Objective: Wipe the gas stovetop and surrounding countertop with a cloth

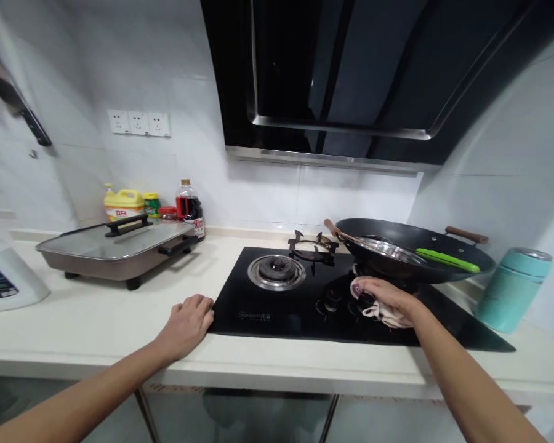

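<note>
My right hand [388, 296] is closed on a pale pink cloth [390, 316] with a purplish patch, pressed on the black glass hob [281, 323] by the control knobs [332, 301]. My left hand [190, 325] rests on the pale counter with its fingers curled in, against the hob's left edge, and nothing shows in it. On the hob, the left burner [277, 272] is bare of its pan support [313, 247], which lies behind the hob. A black wok [443, 246] sits over the right burner, holding a metal lid or dish [390, 250] and a green-handled utensil [447, 260].
An electric pan with a glass lid [101, 246] stands on the left counter, a white spray bottle [9, 271] beside it. Behind are a yellow detergent jug [124, 204] and a soy sauce bottle [191, 209]. A teal flask [514, 289] stands right. The range hood [332, 74] overhangs.
</note>
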Motion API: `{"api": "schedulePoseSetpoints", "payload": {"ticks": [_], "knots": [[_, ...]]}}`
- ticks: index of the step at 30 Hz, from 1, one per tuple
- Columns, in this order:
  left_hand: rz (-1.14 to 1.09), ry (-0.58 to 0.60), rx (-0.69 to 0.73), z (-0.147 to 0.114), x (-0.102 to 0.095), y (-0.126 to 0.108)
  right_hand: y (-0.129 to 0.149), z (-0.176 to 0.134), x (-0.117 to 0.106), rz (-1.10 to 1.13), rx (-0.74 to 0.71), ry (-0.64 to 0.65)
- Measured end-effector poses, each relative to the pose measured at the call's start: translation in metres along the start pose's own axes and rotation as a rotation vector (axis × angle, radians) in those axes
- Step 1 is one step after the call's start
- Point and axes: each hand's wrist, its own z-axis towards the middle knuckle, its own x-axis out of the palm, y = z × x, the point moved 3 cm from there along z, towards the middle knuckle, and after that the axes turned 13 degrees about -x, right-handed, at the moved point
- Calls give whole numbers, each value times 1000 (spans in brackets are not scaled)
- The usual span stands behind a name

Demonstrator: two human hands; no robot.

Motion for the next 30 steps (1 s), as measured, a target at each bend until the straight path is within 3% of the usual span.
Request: {"api": "schedulePoseSetpoints", "payload": {"ticks": [6,12,22,30], "knots": [[18,-6,13,0,2,1,17,4,3,-363,272,-21],[19,-27,14,0,3,1,27,32,8,-460,433,86],[54,-39,5,2,10,4,37,24,21,-462,172,47],[14,-55,9,2,9,3,52,27,30,-425,7,88]]}}
